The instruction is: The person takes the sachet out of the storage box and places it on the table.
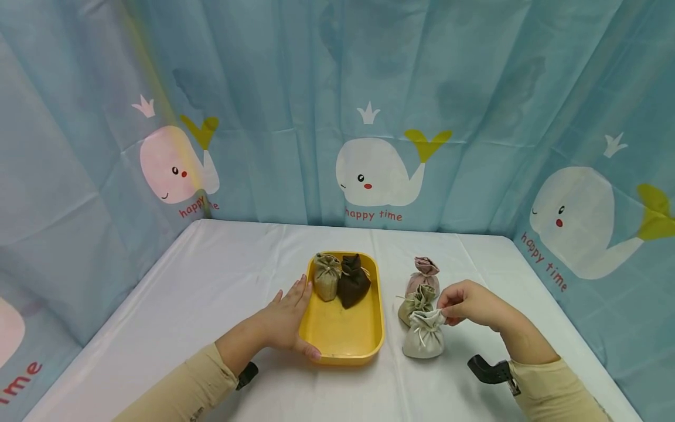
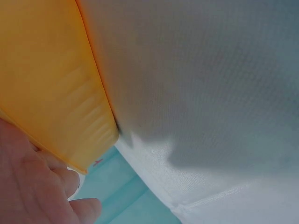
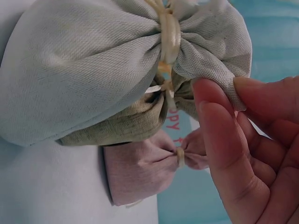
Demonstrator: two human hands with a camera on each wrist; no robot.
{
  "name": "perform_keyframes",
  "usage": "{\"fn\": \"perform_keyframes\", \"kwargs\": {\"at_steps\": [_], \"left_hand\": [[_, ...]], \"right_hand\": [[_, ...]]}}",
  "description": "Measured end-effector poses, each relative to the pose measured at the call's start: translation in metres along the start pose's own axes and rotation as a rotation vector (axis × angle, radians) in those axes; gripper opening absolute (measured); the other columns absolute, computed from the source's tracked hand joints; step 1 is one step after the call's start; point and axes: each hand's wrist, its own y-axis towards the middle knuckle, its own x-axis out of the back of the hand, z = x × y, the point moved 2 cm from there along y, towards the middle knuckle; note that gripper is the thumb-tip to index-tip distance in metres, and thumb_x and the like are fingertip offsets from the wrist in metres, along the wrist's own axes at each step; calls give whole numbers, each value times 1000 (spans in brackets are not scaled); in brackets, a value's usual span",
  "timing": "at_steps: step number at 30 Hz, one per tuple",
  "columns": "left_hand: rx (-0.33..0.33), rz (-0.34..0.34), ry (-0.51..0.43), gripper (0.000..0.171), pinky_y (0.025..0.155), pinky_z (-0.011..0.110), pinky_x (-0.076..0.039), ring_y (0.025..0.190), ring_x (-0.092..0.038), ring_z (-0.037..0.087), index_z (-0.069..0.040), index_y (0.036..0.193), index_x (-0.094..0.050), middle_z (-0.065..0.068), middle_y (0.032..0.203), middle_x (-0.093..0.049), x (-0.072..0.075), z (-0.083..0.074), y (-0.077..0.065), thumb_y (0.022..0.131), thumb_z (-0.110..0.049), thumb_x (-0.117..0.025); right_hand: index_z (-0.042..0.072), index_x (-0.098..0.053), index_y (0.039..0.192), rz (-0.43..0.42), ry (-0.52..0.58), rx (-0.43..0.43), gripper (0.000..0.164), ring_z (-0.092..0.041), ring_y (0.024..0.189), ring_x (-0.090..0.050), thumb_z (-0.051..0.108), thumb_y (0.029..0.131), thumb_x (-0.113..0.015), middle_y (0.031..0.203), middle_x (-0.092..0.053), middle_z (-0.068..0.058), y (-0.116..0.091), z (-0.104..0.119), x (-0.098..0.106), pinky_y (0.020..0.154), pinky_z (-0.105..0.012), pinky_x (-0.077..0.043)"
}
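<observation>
Pouch of white cloth [image 1: 423,341], I see, is neck-up just right of the yellow tray [image 1: 344,335], its gathered top pinched by the nearer right hand [image 1: 471,303], while the left hand [image 1: 283,321], fingers straight, touches the tray's left rim.

head view looks forward-down; 2 close wrist views apparently share curtain [image 1: 295,88].

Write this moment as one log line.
left hand: touches tray; right hand: pinches white bag; in tray: tan bag, brown bag; outside: olive bag, pink bag
</observation>
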Motion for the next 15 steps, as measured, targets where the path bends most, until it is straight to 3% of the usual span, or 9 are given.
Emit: {"fn": "perform_keyframes", "kwargs": {"at_steps": [15], "left_hand": [[1, 1, 8, 141, 107, 53, -15, 140, -1, 28, -2, 146, -3, 16, 152, 6, 1, -1, 0, 45, -88, -50]], "right_hand": [[-2, -65, 86, -10, 17, -48, 7, -22, 67, -61, 3, 83, -61, 76, -65, -9, 8, -6, 2, 66, -43, -52]]}}
